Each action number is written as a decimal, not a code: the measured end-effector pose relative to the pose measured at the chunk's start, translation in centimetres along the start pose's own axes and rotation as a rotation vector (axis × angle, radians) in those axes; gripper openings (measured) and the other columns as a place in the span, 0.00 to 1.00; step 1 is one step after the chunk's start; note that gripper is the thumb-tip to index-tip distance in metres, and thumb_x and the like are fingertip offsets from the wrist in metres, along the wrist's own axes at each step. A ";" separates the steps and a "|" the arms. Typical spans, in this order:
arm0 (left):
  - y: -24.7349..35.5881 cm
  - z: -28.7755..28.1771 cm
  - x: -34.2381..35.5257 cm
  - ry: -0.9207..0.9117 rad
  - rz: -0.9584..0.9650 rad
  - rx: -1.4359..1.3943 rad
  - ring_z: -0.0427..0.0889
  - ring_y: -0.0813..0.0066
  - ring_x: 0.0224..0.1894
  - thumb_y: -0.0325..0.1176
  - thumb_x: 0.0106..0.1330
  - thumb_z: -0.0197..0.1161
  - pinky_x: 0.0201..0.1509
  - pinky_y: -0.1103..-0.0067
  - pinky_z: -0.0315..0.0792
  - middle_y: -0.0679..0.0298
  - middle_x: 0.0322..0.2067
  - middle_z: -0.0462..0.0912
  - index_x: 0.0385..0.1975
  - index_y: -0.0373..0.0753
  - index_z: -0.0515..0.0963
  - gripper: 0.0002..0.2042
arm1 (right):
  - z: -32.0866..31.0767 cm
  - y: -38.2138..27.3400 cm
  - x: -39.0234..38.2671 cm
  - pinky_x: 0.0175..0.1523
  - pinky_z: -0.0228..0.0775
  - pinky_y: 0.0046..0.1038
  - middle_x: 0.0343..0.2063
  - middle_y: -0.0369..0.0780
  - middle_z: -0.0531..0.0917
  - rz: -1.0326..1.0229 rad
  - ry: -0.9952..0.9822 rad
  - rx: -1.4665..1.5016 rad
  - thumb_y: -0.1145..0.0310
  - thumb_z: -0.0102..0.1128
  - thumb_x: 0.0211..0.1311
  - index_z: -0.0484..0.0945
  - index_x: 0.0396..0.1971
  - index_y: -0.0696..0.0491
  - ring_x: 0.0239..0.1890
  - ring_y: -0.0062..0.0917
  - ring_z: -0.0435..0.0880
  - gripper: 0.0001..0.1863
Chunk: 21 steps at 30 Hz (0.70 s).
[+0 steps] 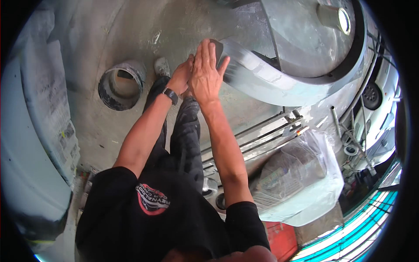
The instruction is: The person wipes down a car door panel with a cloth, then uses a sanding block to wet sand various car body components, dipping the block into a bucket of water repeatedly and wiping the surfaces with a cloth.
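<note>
Concrete floor (109,26), grey and dust-streaked, fills the upper half of the head view; fisheye bends every edge toward the rim. Grey car bumper (270,81) curves from the centre out to the right, its near tip under the hands; its far end is cut off by the dark rim.

Right hand (207,74): flat, fingers straight and together, palm pressed on the bumper's tip. Not gripping anything.

Left hand (181,78): just beside the right, touching it, wristwatch (170,94) on the wrist. Its fingers are hidden behind the right hand, so cannot tell how far open it is or whether it holds something.

Below the hands: dark, paint-spattered trousers (185,131), one pale shoe (162,67) (the other not visible).

Short metal duct ring (121,84) stands on the floor to the left, well apart from the bumper.

Right of the forearm: metal rails (262,137), then a bulky part wrapped in clear plastic (301,174), contents hard to make out. White car (379,105) at the far right, partly cut off. Pale covered shape (39,122) along the left edge, unidentifiable.
</note>
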State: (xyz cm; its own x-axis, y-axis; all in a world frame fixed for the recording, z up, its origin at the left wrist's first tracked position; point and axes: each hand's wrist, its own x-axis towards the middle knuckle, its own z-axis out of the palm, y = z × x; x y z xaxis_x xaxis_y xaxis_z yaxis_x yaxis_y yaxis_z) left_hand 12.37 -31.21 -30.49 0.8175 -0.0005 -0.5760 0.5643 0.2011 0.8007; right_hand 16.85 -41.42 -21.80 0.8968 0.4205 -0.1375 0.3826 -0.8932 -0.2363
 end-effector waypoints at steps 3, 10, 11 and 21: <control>0.2 -0.8 0.0 0.084 -0.368 -0.621 0.82 0.70 0.47 0.56 0.77 0.49 0.51 0.71 0.78 0.58 0.45 0.82 0.53 0.32 0.75 0.28 | -1.9 4.3 -3.4 0.74 0.35 0.64 0.75 0.44 0.56 0.019 0.029 0.062 0.61 0.58 0.67 0.56 0.74 0.52 0.78 0.37 0.53 0.37; -1.1 -1.7 0.7 0.129 -0.360 -0.626 0.83 0.67 0.48 0.60 0.72 0.56 0.56 0.68 0.78 0.59 0.45 0.82 0.55 0.34 0.73 0.30 | -6.6 20.6 -5.6 0.72 0.52 0.50 0.67 0.61 0.63 0.850 0.609 0.448 0.72 0.54 0.65 0.56 0.68 0.66 0.71 0.52 0.60 0.33; -0.5 -0.9 1.1 0.080 -0.368 -0.603 0.83 0.67 0.48 0.60 0.72 0.56 0.56 0.68 0.78 0.59 0.45 0.82 0.55 0.34 0.73 0.30 | -4.3 18.6 -5.5 0.72 0.52 0.50 0.66 0.62 0.62 0.695 0.661 0.320 0.72 0.53 0.66 0.56 0.68 0.66 0.72 0.52 0.59 0.33; 0.9 0.4 0.0 0.004 -0.388 -0.579 0.79 0.60 0.55 0.63 0.71 0.53 0.65 0.58 0.73 0.59 0.51 0.78 0.58 0.38 0.70 0.32 | -8.6 26.4 -5.4 0.75 0.36 0.60 0.74 0.51 0.55 0.917 0.799 0.437 0.59 0.49 0.74 0.55 0.73 0.58 0.77 0.44 0.50 0.33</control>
State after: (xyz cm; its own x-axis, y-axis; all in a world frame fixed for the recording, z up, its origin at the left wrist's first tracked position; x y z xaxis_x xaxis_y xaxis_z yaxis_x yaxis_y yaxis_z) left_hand 12.89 -31.44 -29.70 0.5682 -0.1746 -0.8042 0.6623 0.6770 0.3209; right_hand 24.05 -68.68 -19.02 0.7332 -0.6614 0.1579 -0.4078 -0.6135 -0.6762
